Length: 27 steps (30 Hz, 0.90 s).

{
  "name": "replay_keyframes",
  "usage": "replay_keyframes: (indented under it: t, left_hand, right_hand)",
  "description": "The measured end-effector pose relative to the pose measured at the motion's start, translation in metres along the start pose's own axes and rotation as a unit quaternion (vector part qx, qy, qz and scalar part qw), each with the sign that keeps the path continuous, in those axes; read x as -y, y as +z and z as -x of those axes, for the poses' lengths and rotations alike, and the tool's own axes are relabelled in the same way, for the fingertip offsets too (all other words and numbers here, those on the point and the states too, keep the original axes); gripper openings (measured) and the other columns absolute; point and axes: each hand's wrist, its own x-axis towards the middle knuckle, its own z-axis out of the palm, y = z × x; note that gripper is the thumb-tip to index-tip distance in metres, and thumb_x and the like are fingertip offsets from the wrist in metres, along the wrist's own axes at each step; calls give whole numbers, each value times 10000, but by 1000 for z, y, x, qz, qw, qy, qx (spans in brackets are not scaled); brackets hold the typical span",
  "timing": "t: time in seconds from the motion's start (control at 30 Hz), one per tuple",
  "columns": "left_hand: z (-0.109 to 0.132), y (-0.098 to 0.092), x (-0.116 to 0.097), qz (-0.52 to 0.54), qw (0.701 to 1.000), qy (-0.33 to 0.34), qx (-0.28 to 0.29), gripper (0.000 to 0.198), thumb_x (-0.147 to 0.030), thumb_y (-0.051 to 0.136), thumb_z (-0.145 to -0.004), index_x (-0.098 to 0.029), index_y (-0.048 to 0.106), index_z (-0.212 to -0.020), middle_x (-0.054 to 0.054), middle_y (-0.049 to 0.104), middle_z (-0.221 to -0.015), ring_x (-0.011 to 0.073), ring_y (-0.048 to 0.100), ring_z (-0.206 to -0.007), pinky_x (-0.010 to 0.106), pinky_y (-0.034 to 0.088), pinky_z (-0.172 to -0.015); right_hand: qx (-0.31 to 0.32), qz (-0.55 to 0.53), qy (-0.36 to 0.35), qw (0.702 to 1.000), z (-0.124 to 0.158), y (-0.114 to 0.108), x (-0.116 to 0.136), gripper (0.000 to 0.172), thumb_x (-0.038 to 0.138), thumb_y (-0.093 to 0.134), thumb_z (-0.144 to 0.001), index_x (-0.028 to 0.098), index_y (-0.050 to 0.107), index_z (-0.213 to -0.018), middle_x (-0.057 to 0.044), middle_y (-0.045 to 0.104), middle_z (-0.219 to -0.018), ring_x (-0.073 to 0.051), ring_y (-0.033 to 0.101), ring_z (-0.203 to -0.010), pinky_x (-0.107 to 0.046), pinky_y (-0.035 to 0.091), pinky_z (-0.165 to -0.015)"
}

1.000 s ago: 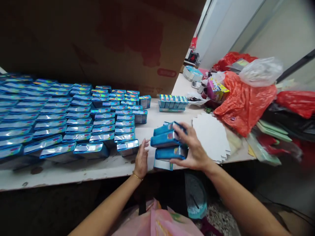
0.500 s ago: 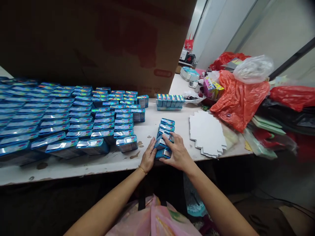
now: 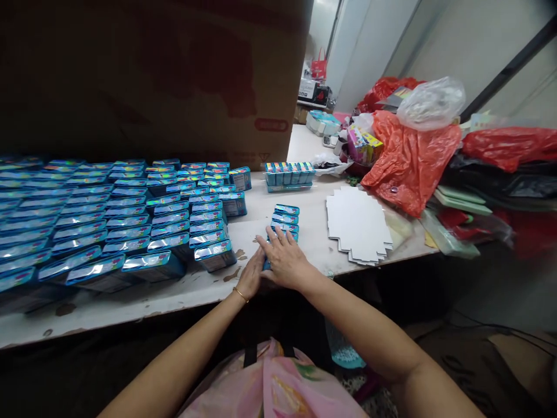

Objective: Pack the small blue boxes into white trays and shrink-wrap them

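A short row of small blue boxes (image 3: pixel 285 219) with shiny tops stands near the table's front edge. My left hand (image 3: pixel 251 277), a thin bangle at its wrist, is held straight along the left side of the row's near end. Across the tops of the nearer boxes lies my right hand (image 3: pixel 286 261), fingers stretched out and pointing away to the left. Its thumb side comes close to my left hand's fingers. The nearest boxes are mostly hidden beneath it; a bit of blue shows between the hands.
Many more blue boxes (image 3: pixel 167 223) stand in rows on the left. Behind them rises a large brown carton (image 3: pixel 195 87). A clear tray (image 3: pixel 289 187) of blue boxes sits farther back. White cut card sheets (image 3: pixel 359 223) and red plastic bags (image 3: pixel 407 154) lie to the right.
My right hand has gone from gripping at the near boxes to lying flatter across the row. My left hand stays at the row's left side. The view has shifted slightly right.
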Motion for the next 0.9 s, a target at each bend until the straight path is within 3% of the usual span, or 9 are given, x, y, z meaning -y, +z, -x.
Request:
replay_keyframes:
  t: [0.1,0.2,0.27,0.37,0.47,0.6,0.73,0.9]
  left_hand:
    - [2,5,1,-5,1000,-5,-10,495,-326,133,-905,-143,252,-1350,87,257,-1424,167,190,-1316,369,207,-1073]
    - [4,11,5,-41,998,-31,-37,496,-347,135,-906,-159,327,-1323,84,304,-1403,191,187,-1317,398,198,-1072]
    - [4,13,9,-50,997,-16,-51,492,-344,150,-904,-153,361,-1306,88,342,-1384,195,220,-1307,398,217,-1066]
    - [2,12,12,-37,996,-15,-78,478,-347,192,-901,-148,381,-1292,96,407,-1341,193,334,-1255,390,286,-1038]
    - [0,10,15,-25,996,-17,-80,445,-352,253,-891,-174,428,-1259,81,482,-1279,196,406,-1206,394,327,-1013]
    - [-1,8,18,3,997,-4,-72,413,-357,291,-879,-176,505,-1183,79,546,-1204,194,471,-1143,385,360,-988]
    - [1,4,15,10,997,8,-73,388,-345,330,-862,-181,529,-1152,82,572,-1159,203,503,-1099,387,387,-956]
    - [1,3,12,12,997,10,-70,363,-353,364,-845,-191,574,-1093,77,603,-1100,214,508,-1086,394,400,-938]
  right_hand:
    - [-6,-18,-19,1000,20,1,-14,899,538,627,-646,241,190,-1373,-91,180,-1442,-296,94,-1324,-519,127,-1041]
    - [-74,-26,37,996,46,12,-23,833,471,590,-718,222,156,-1384,-86,171,-1445,-277,81,-1329,-522,149,-1040]
    - [-108,-23,39,993,56,20,-23,715,387,554,-772,204,212,-1372,-76,211,-1434,-279,88,-1328,-515,167,-1042]
    - [-115,-8,-5,993,54,23,-15,549,241,473,-825,153,303,-1339,-72,304,-1398,-254,154,-1317,-439,235,-1037]
    - [-114,29,7,993,48,19,-6,483,119,370,-838,126,331,-1320,-101,357,-1367,-226,277,-1265,-389,329,-962]
    - [-99,67,9,993,44,9,0,464,123,350,-839,102,348,-1302,-138,380,-1340,-247,410,-1115,-400,387,-842]
    - [-64,70,-28,995,42,0,2,435,155,354,-846,108,370,-1278,-138,432,-1277,-247,423,-1030,-394,404,-753]
    - [-65,67,-1,996,42,-7,1,425,143,356,-838,90,385,-1259,-128,440,-1252,-246,414,-988,-384,395,-728]
